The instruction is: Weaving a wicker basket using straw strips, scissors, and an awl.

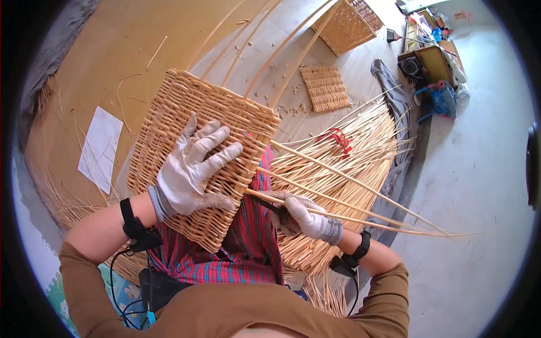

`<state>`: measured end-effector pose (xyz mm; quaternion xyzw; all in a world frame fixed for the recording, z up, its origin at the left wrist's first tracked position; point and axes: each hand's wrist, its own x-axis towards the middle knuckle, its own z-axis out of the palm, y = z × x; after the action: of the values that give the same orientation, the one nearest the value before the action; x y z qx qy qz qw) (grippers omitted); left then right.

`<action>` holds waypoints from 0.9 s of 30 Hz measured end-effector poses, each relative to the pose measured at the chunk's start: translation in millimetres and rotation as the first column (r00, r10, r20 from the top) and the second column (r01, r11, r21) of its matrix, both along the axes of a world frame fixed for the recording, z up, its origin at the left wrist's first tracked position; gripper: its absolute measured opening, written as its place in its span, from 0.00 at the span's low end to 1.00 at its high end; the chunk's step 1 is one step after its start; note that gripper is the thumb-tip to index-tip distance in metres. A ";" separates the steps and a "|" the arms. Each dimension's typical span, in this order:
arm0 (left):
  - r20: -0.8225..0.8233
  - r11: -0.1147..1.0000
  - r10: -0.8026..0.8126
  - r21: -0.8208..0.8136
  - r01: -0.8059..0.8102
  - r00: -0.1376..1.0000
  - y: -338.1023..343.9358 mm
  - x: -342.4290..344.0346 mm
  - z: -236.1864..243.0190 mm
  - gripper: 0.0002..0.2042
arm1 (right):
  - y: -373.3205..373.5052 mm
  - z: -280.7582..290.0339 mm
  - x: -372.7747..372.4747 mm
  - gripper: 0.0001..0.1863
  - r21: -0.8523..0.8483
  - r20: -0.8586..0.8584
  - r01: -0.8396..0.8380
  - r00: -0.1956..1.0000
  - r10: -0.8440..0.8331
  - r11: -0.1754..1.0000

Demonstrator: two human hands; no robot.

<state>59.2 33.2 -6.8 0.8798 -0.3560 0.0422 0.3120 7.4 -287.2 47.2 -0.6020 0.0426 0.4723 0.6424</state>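
A half-woven wicker basket [191, 141] lies tilted across the person's lap, on a red plaid cloth [248, 248], its flat woven face turned up. The gloved left hand [191, 169] presses flat on that face with fingers spread wide, holding nothing. At the basket's right edge, long loose willow rods [349, 191] stick out to the right; the gloved right hand [301, 217] sits just below that edge, curled around a dark-handled tool [276, 209] and touching the lowest rod. Beyond the hands a big bundle of willow rods [360, 146], tied with a red cord [338, 138], lies on the floor. Farther off are a small woven mat [324, 87] and another wicker basket [346, 25].
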 end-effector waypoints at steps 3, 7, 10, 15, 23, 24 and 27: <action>-0.021 0.999 -0.028 -0.027 0.027 0.999 1.6 1.8 3.9 0.51 | 1.7 3.2 -9.4 0.24 -0.507 0.416 -0.171 0.810 0.413 0.845; 0.065 1.000 0.007 0.018 -0.008 0.998 -1.8 -1.3 8.0 0.47 | 0.6 -6.7 -14.5 0.16 -0.600 0.605 0.033 0.672 0.426 0.800; 0.060 1.000 0.007 0.013 -0.008 0.998 0.1 -0.7 9.3 0.45 | 3.7 6.7 -5.1 0.17 -0.597 0.391 -0.094 0.833 0.391 0.797; 0.046 1.000 0.010 -0.017 -0.010 0.999 -1.4 -1.2 0.5 0.44 | -43.8 4.3 -62.3 0.22 -0.412 0.461 -0.265 0.764 0.451 0.872; 0.146 0.992 -0.124 0.032 0.120 0.982 -10.0 14.7 15.0 0.45 | 51.7 25.0 -7.2 0.16 -0.558 0.798 0.466 0.074 0.598 0.687; 0.115 0.992 -0.123 0.020 0.121 0.986 -10.7 14.1 13.8 0.45 | 49.6 19.3 -4.5 0.11 -0.675 0.720 0.416 0.189 0.668 0.609; 0.058 0.994 -0.108 -0.005 0.108 0.993 -10.3 12.5 10.7 0.45 | 46.6 11.8 7.7 0.05 -0.771 0.631 0.323 0.271 0.727 0.549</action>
<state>71.7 22.9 3.9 0.8565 -0.4116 0.0520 0.3069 15.1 -240.6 59.0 -0.9675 -0.2268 0.0387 0.1048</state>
